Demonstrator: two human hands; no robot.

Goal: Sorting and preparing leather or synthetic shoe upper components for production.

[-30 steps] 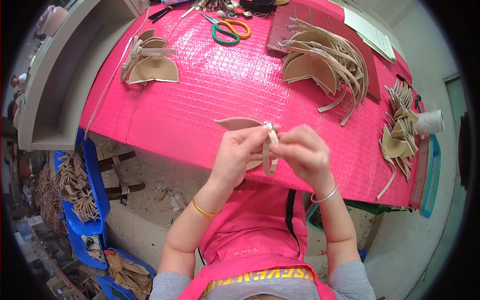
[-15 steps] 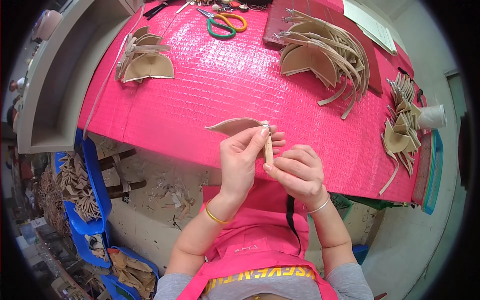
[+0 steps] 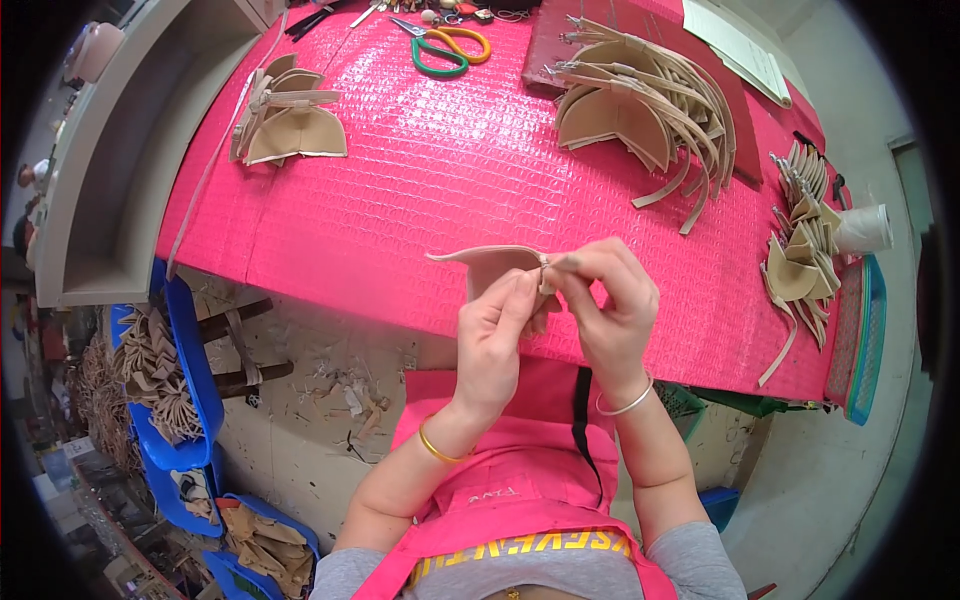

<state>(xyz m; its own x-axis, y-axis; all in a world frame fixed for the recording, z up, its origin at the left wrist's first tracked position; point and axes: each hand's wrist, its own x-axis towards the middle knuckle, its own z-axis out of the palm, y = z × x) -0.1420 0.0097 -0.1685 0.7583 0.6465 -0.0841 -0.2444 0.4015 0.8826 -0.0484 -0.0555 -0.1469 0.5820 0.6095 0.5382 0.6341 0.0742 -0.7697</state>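
Over the near edge of the pink-covered table, my left hand pinches a curved beige leather piece near its right end. A small metal buckle shows at that end, close to my left fingertips. My right hand is closed on a short beige strap beside the buckle, its thumb and forefinger pressed together. Whether the strap runs through the buckle is hidden by my fingers. Similar beige leather pieces with long straps are stacked at the back right.
Scissors with green and orange handles lie at the back. More leather pieces stand at the left, others at the right beside a white roll. Blue bins holding leather parts are at the lower left, below the table edge.
My right hand has risen, bringing the strap from hanging down toward me to pointing up and right by the buckle. My left hand has shifted slightly right with the leather piece.
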